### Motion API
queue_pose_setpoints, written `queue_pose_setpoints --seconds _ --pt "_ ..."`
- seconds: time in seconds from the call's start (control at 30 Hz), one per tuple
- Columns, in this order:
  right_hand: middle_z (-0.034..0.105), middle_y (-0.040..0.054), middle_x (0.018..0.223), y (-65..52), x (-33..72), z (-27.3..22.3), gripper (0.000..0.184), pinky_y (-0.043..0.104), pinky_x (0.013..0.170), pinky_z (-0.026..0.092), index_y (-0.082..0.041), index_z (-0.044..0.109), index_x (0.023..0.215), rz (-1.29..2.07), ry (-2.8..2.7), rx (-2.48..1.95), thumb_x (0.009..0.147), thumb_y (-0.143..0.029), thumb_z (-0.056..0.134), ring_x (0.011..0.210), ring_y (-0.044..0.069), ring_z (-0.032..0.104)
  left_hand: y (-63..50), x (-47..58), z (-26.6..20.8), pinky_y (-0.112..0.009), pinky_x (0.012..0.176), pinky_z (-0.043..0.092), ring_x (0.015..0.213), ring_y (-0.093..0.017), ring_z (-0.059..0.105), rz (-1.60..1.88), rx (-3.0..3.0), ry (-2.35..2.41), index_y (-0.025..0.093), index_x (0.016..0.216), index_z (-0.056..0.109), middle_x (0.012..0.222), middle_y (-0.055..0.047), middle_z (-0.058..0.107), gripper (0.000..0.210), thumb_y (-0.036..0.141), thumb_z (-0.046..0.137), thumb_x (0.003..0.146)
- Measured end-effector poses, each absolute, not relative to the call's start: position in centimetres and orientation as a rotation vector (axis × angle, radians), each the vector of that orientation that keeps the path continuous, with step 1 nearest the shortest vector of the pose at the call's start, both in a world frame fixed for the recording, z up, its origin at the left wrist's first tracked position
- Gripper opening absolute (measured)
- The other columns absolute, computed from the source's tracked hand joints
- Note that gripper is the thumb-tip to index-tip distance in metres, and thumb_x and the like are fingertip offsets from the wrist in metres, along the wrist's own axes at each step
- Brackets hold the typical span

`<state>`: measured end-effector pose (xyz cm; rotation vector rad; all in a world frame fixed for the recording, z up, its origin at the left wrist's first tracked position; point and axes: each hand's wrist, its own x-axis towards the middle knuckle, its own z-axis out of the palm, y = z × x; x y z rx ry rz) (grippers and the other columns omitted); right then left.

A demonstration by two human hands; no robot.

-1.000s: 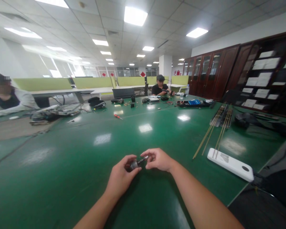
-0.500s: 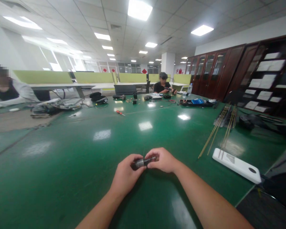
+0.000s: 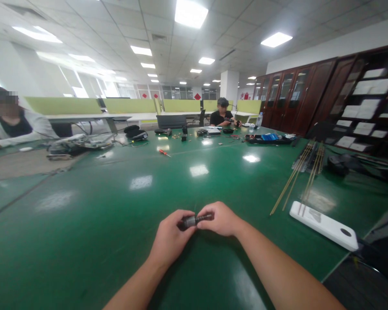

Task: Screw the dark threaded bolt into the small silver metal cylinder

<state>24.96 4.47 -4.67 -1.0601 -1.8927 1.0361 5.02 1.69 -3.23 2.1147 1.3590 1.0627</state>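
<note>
A small dark metal cylindrical part with a stepped shaft [image 3: 190, 221] is held just above the green table [image 3: 93, 258], directly in front of me. My left hand [image 3: 173, 234] is closed round its thicker, left end, which has a shiny grey band. With thumb and fingers, my right hand [image 3: 220, 219] pinches the thinner shaft on the right. The fingers hide both ends in part, so I cannot tell exactly what kind of part it is.
A red screwdriver [image 3: 164, 153] lies farther back. On the right are thin yellowish rods [image 3: 291, 183] and a white oblong device [image 3: 325, 226]. Tools and small parts line the far edge, where a person [image 3: 222, 115] sits. Another person [image 3: 9, 118] is at the left.
The view has shifted slightly. My right thumb and fingers have moved a little on the shaft; both hands keep hold of the metal part.
</note>
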Motion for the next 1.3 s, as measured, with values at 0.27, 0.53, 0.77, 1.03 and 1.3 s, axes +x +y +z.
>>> queue_pose_setpoints --seconds 0.27,0.53,0.77,1.03,1.3 --pt "0.074 0.0028 0.081 4.3 25.2 -4.2 0.015 0.026 0.068 0.048 -0.02 0.079 0.088 0.962 -1.95 -1.049 0.075 -0.026 0.074 0.073 0.017 0.067 1.4 5.1 -3.0 -0.031 0.076 0.052 0.085 -0.021 0.066 1.058 2.131 1.335 0.024 0.096 0.072 0.093 -0.002 0.072 0.021 0.026 0.067 0.075" --pt "0.074 0.003 0.08 4.1 25.3 -3.8 0.013 0.025 0.067 0.047 -0.019 0.079 0.086 0.91 -2.006 -1.034 0.075 -0.024 0.073 0.072 0.016 0.066 1.4 5.0 -3.2 -0.03 0.075 0.051 0.083 -0.02 0.066 1.056 2.125 1.35 0.025 0.095 0.072 0.092 0.0 0.071 0.022 0.024 0.07 0.073" --pt "0.074 0.0028 0.079 4.0 25.6 -3.5 0.013 0.025 0.065 0.046 -0.02 0.08 0.086 0.889 -2.012 -1.039 0.075 -0.024 0.073 0.071 0.016 0.064 1.3 5.0 -3.1 -0.031 0.077 0.052 0.085 -0.021 0.066 1.07 2.129 1.35 0.024 0.096 0.072 0.094 -0.002 0.072 0.023 0.026 0.069 0.074" --pt "0.074 0.0028 0.079 4.1 25.5 -3.7 0.015 0.024 0.064 0.046 -0.02 0.08 0.086 0.915 -1.975 -1.045 0.074 -0.025 0.075 0.07 0.016 0.064 1.6 4.9 -3.1 -0.031 0.077 0.053 0.085 -0.021 0.066 1.089 2.135 1.331 0.023 0.096 0.072 0.094 -0.003 0.072 0.023 0.026 0.069 0.073" --pt "0.073 0.0026 0.078 4.0 25.6 -3.8 0.017 0.025 0.063 0.046 -0.019 0.079 0.085 0.974 -1.934 -1.062 0.072 -0.029 0.077 0.068 0.016 0.063 1.6 5.0 -3.3 -0.031 0.076 0.053 0.085 -0.021 0.066 1.113 2.123 1.34 0.024 0.095 0.073 0.093 -0.002 0.072 0.021 0.028 0.068 0.074"
